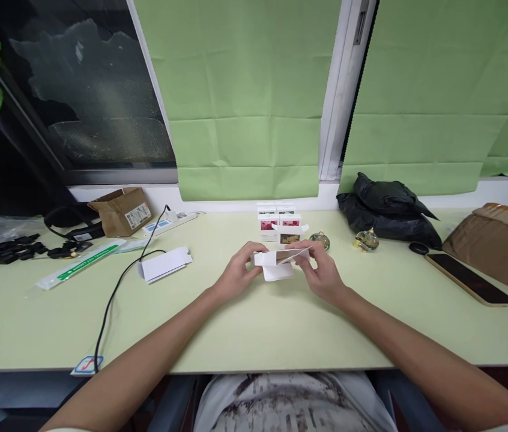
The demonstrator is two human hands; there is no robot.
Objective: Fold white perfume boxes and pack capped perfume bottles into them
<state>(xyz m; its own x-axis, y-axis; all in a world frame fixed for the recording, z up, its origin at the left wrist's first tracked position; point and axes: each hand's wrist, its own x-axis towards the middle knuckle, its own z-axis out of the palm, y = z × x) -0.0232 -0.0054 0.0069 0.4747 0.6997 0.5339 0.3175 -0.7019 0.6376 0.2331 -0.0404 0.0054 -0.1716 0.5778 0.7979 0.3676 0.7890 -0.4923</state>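
Between my two hands is a small white cardboard box (277, 271) with its flaps standing out, held above the table. My left hand (241, 271) is closed on its left side, thumb in front. With fingers and thumb, my right hand (322, 273) pinches the right side near a raised flap. Just behind stands an open white box (290, 235) with a dark and gold picture, in front of several small white boxes (268, 224) with red pictures. Two round gold and dark glass-like ornaments (319, 240) lie to the right, one of them close behind my right hand.
Flat folded white cartons (166, 265), a black cable (119, 288), a power strip (170, 222) and an open brown box (122, 211) are on the left. Right are black plastic bags (387, 210), a phone (468, 278) and a large brown package (499, 246).
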